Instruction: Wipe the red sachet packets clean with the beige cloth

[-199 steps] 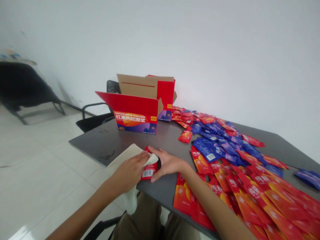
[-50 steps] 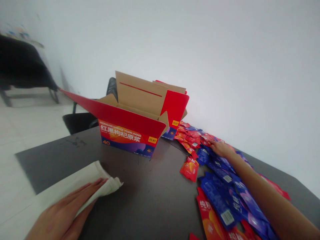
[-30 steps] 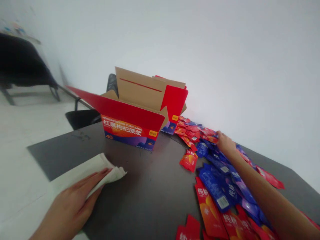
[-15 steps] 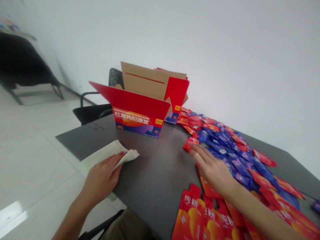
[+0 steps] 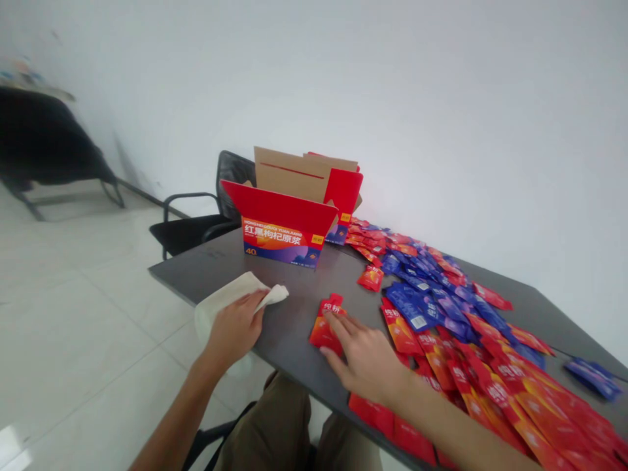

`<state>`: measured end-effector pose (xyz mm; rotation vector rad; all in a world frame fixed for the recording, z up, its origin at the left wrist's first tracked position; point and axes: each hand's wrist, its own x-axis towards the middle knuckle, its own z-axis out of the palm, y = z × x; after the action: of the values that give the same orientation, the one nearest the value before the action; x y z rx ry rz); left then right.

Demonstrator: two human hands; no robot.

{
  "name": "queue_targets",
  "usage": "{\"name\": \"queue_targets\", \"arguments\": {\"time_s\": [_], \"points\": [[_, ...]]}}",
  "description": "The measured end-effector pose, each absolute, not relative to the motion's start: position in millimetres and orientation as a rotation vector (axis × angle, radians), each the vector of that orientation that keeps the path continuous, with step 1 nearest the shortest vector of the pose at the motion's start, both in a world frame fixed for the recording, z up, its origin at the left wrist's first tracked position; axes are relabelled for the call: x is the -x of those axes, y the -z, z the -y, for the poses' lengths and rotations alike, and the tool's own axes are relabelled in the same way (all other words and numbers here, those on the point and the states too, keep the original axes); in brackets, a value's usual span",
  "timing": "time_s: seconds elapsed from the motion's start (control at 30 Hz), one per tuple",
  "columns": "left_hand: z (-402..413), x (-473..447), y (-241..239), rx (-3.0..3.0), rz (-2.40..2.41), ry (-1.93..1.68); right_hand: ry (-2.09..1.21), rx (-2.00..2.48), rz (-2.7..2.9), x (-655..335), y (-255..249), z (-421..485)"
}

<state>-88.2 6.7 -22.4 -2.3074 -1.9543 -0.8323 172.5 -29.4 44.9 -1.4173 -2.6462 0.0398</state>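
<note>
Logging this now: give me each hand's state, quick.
Left hand: open, flat on the cloth.
Right hand: open, fingertips on a red sachet.

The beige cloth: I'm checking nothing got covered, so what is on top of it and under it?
The left hand lies flat on the beige cloth, which rests on the grey table. Anything beneath it is hidden.

The open red carton [image 5: 283, 233] near the bench's far left corner carries large white Chinese characters "红黑枸杞原浆" on its front panel, with a line of small Latin lettering above them, too small to read surely, and an orange "40" at the panel's lower left. Red sachets [image 5: 392, 318] show white characters "纯籽"; their other print is illegible.
</note>
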Motion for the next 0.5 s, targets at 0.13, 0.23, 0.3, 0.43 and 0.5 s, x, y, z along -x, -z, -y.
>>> {"name": "queue_targets", "arguments": {"time_s": [0.13, 0.23, 0.3, 0.43, 0.5], "points": [[-3.6, 85.7, 17.3, 2.324, 1.961, 0.772, -0.486, 1.561, 2.482, -194.3, -47.5, 6.5], [2.8, 77.6, 4.4, 2.399, 1.933, 0.745, -0.848, 1.444, 2.407, -204.3, -40.0, -8.4], [6.0, 66.6, -7.5, 2.452, 1.864, 0.81, -0.876, 1.445, 2.358, -204.2, -31.7, -12.4], [0.5, 32.5, -27.1, 2.502, 1.694, 0.922, -0.89, 1.43, 2.272, -197.5, -16.3, -12.9], [-6.8, 14.5, -29.3, 2.583, 1.607, 0.827, -0.91, 1.319, 2.211, -195.9, -12.3, -13.4]]}}
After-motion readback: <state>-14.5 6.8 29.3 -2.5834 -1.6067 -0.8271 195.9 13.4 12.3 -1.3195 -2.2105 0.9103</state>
